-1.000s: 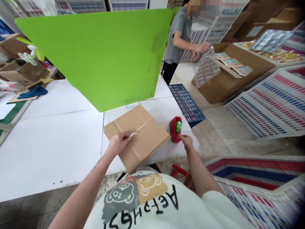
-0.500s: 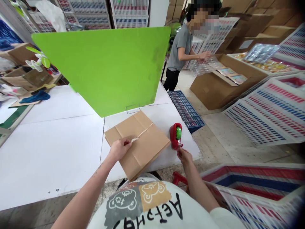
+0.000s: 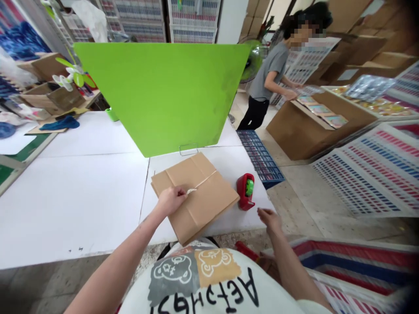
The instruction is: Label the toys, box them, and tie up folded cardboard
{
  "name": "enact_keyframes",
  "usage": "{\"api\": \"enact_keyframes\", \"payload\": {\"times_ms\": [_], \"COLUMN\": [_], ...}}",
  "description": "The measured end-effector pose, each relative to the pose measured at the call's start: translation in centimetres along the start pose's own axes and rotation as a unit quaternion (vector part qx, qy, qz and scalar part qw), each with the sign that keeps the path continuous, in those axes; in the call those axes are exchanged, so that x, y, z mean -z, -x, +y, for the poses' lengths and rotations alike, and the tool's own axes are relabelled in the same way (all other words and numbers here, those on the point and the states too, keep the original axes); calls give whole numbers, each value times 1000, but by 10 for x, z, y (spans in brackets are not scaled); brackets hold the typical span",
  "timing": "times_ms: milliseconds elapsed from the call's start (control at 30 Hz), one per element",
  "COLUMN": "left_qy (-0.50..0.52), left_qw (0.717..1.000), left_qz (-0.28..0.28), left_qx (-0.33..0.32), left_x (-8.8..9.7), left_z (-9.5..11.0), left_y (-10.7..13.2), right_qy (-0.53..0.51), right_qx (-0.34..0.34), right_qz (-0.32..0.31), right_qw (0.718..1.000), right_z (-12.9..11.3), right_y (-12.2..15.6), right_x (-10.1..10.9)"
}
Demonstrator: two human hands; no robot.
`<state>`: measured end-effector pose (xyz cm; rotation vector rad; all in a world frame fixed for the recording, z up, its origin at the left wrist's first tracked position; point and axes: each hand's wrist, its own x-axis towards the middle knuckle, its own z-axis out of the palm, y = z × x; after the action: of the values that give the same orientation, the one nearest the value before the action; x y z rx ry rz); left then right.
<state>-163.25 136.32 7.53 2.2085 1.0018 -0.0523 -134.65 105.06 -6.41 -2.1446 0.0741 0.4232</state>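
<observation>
A folded stack of brown cardboard [image 3: 199,209] lies at an angle near the table's front edge, with a pale string [image 3: 206,179] running across its top. My left hand [image 3: 172,199] rests on the cardboard, its fingertips pinched on the loose white end of that string. To the right of the stack stands a red tape dispenser [image 3: 242,194] holding a green-cored roll [image 3: 249,187]. Just right of the dispenser, apart from it, is my right hand [image 3: 270,218]. Its thumb and fingers are pinched together; whatever they hold is too small or clear to make out.
A large green board [image 3: 163,96] stands upright behind the cardboard on the white table [image 3: 91,196]. Beyond the right edge are a blue crate [image 3: 262,157], a big carton [image 3: 294,126] and white baskets [image 3: 369,170]. A co-worker [image 3: 270,74] reaches into the carton. A blue cloth [image 3: 62,123] lies far left.
My right hand has drawn away from the tape dispenser's front, towards the right. My left hand keeps its pinch on the string. The co-worker's hands have lowered into the carton. The view has shifted slightly.
</observation>
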Motion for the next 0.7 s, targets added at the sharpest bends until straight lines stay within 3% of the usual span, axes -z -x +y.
{"api": "enact_keyframes", "payload": {"times_ms": [100,167,300,400,500,700], "left_qy": [5,7,-5,-6,-1,6], "left_qw": [1000,1000,1000,1000,1000,999], "left_qz": [-2,-9,-16,-16,-21,-26], "left_qx": [-1,-2,-7,-15,-19,-25], "left_x": [0,1,3,4,4,3], "left_z": [-1,-1,-1,-2,-4,-8], "left_y": [-1,-1,-1,-2,-3,-5], "right_qy": [-191,-249,-173,-104,-70,-47], "right_qx": [24,66,118,144,151,135], "right_qz": [-42,-145,-321,-370,-371,-366], "right_qw": [980,955,924,912,914,920], "right_z": [-62,-110,-176,-189,-185,-180], "right_y": [34,70,147,178,181,177], "right_x": [-8,-22,-66,-103,-130,-149]}}
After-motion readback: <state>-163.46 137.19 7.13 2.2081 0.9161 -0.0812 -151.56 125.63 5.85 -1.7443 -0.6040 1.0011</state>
